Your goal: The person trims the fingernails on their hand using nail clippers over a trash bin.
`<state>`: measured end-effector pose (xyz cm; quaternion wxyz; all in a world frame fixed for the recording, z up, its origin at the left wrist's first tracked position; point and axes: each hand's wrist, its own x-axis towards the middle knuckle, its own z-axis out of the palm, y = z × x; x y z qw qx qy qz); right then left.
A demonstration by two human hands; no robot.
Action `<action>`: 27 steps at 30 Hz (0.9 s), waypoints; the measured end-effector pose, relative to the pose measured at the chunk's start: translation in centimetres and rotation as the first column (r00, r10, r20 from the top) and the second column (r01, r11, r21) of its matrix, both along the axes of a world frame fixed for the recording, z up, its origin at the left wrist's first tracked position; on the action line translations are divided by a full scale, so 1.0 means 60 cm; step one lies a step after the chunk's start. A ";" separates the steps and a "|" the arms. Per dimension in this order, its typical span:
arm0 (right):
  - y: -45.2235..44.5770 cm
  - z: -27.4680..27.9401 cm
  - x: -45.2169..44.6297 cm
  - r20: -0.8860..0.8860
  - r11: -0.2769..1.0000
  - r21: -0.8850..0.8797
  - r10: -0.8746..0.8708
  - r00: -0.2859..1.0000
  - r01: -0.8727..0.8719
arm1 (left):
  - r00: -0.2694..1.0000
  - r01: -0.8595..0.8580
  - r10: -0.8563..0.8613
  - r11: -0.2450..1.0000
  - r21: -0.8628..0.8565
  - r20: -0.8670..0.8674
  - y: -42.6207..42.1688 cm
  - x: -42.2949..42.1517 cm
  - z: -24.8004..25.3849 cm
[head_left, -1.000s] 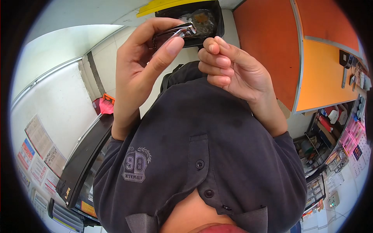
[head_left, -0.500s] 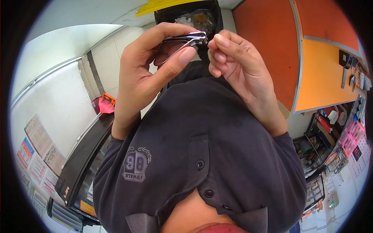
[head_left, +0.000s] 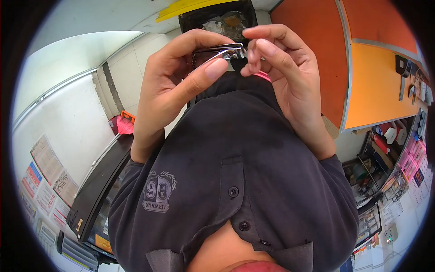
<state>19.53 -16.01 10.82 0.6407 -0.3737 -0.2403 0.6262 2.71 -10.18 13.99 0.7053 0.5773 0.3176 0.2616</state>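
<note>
A silver nail clipper is pinched between the thumb and bent index finger of my left hand, its jaws pointing right. A small bead chain hangs from it inside the palm. My right hand is raised at the jaws, with its index finger stretched out and the other fingers curled. One of its curled fingertips is at the clipper's jaws; whether it touches them cannot be made out. No object shows in my right hand. Both hands are above the front of my dark shirt.
Beyond the hands stands a black bin with a plastic bag and waste inside. An orange cabinet rises at right. A black glass-fronted cabinet and a pink dustpan are at left. Something pink shows below my right fingers.
My left hand has moved right and slightly down with the clipper, towards my right hand. The right index finger has lifted and spread from the thumb. A pink edge has come into view between the hands.
</note>
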 end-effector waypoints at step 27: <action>-0.005 -0.006 0.006 0.200 1.000 0.010 -0.025 0.979 0.024 | 0.982 -0.020 0.054 0.982 0.189 -0.179 -0.004 0.012 -0.006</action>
